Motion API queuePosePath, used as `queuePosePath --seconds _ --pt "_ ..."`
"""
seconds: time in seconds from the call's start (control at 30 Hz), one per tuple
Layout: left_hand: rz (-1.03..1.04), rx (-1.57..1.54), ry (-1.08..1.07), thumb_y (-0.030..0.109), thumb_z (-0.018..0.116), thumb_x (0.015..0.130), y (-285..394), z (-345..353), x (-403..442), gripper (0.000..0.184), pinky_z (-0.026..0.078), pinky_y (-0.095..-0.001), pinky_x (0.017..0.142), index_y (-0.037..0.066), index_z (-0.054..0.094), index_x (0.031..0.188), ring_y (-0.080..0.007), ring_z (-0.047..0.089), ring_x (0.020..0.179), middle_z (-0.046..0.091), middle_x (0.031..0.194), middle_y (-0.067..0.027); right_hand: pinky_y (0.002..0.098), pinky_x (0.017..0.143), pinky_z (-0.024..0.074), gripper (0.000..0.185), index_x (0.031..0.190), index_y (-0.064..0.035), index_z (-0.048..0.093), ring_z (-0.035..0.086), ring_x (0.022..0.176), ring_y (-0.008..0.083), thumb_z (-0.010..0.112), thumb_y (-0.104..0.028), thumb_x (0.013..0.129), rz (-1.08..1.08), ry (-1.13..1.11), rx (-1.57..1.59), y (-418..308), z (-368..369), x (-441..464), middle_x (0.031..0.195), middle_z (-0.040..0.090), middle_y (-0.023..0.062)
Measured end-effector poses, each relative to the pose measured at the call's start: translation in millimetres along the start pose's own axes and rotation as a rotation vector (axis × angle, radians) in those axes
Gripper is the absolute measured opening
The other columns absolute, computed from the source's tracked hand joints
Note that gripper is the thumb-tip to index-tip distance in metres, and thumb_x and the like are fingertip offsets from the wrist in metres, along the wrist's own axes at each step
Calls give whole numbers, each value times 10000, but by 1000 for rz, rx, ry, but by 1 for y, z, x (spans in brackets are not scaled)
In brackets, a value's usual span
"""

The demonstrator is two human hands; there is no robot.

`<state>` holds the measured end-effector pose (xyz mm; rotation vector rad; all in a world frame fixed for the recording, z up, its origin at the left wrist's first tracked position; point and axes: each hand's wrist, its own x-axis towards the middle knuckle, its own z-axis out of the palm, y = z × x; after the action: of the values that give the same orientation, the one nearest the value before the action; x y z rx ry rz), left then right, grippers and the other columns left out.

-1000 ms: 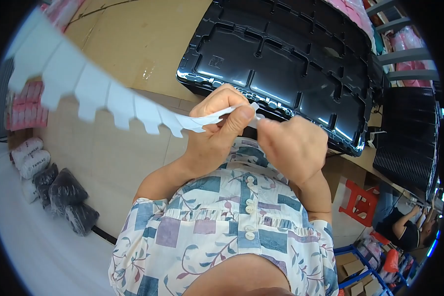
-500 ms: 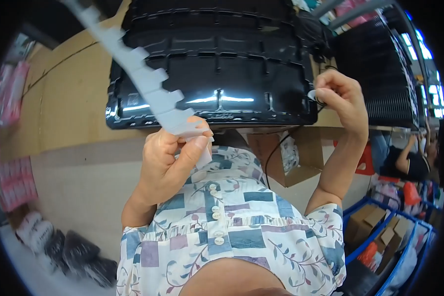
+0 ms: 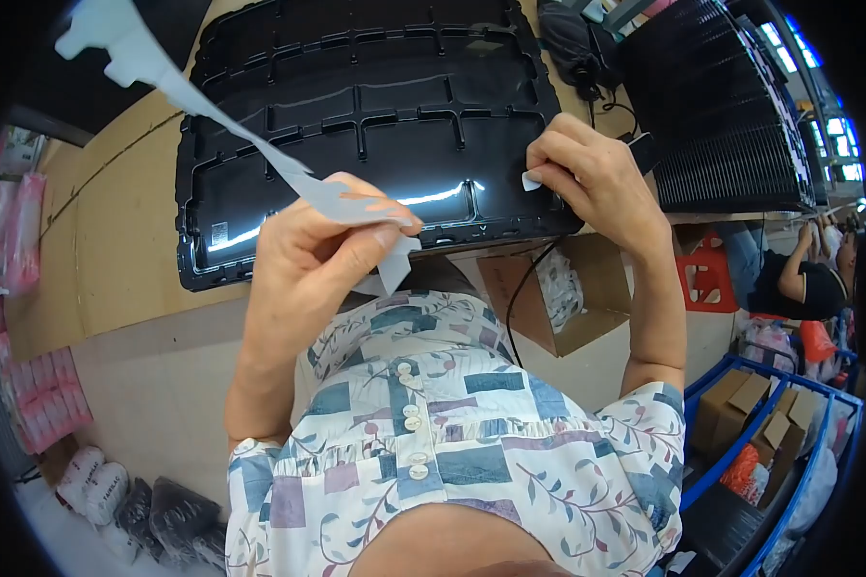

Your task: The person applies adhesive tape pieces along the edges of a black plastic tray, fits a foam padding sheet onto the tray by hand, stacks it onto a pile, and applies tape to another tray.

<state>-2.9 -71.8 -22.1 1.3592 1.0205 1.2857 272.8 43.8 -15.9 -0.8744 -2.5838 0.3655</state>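
My left hand (image 3: 298, 274) is closed round a long white strip of sticker backing paper (image 3: 212, 108) with notched tabs along one edge. The strip curves up and away to the upper left, while a short folded end hangs below my thumb. Between the thumb and forefinger of my right hand (image 3: 601, 183) is a small white sticker (image 3: 530, 182). That hand hovers over the right front part of a black plastic tray (image 3: 423, 149) with moulded compartments. Whether the sticker touches the tray I cannot tell. A small printed label (image 3: 219, 234) shows at the tray's left front corner.
The tray lies on a brown work table (image 3: 115, 231). A tall stack of black trays (image 3: 722, 115) stands at the right, with a black bag (image 3: 577, 48) and cable nearby. Below are an open cardboard box (image 3: 597, 288) and a blue-framed cart (image 3: 731, 462). Another person (image 3: 808, 279) works far right.
My right hand has moved left with the small sticker, from beside the tray's edge to over it. The strip in my left hand has swung and bent. The view has turned slightly.
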Motion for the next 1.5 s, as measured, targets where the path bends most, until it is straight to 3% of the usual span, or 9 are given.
queuePosePath --seconds 0.07,0.13,0.27,0.43,0.73,0.9,0.97,1.0,1.5 --pt "-70 -52 -104 13 623 883 4 -4 11 109 443 -186 617 -26 698 952 -66 580 713 652 895 -72 266 570 471 78 853 -14 558 599 603 196 625 -50 872 -101 70 55 -3 -4 -2 881 643 105" --pt "-141 -2 -158 9 636 874 14 -8 26 102 429 -177 579 -15 700 949 -52 569 671 656 867 -60 185 463 425 74 839 -10 507 534 497 85 560 10 887 219 120 993 -22 -11 -18 993 646 174" --pt "-245 -91 -361 -8 672 840 40 10 53 85 390 -153 473 5 693 921 -22 536 560 663 803 -32 125 380 306 140 944 -43 488 401 428 5 551 57 869 254 94 1571 -43 8 -21 829 648 192" --pt "-250 -158 -608 27 708 803 70 36 78 134 410 -148 493 11 658 926 -28 562 617 675 832 -43 191 409 209 140 988 -14 548 322 508 23 458 -118 964 462 101 1640 -69 28 -16 707 467 -16" --pt "-183 -87 -681 140 713 782 61 52 109 247 330 -168 541 57 555 953 -6 445 642 563 828 32 205 399 219 236 872 18 622 297 464 20 539 -185 957 278 -84 1844 -57 30 -34 620 458 -25" --pt "-151 18 -685 112 630 810 23 51 121 198 341 -158 575 59 559 987 4 456 701 568 847 43 238 437 363 163 795 2 655 523 482 95 690 -137 872 496 125 910 -63 18 -45 648 595 -2" --pt "-97 167 -631 73 605 820 7 51 129 201 385 -165 639 55 564 1017 -5 494 751 576 871 36 308 460 416 164 770 -16 636 581 508 202 709 -142 844 444 407 166 -67 22 -40 655 620 73" --pt "-95 209 -620 51 594 837 1 50 131 204 431 -191 720 41 568 1039 -38 540 814 590 895 21 367 482 445 190 729 -37 608 598 545 283 705 -162 833 489 397 95 -70 22 -37 666 611 114" --pt "183 650 -659 27 609 802 -27 63 149 204 501 -301 665 5 590 1003 -169 620 744 635 822 -93 371 469 479 233 685 -46 584 647 569 293 700 -193 824 479 158 -302 -69 19 -18 651 637 103"
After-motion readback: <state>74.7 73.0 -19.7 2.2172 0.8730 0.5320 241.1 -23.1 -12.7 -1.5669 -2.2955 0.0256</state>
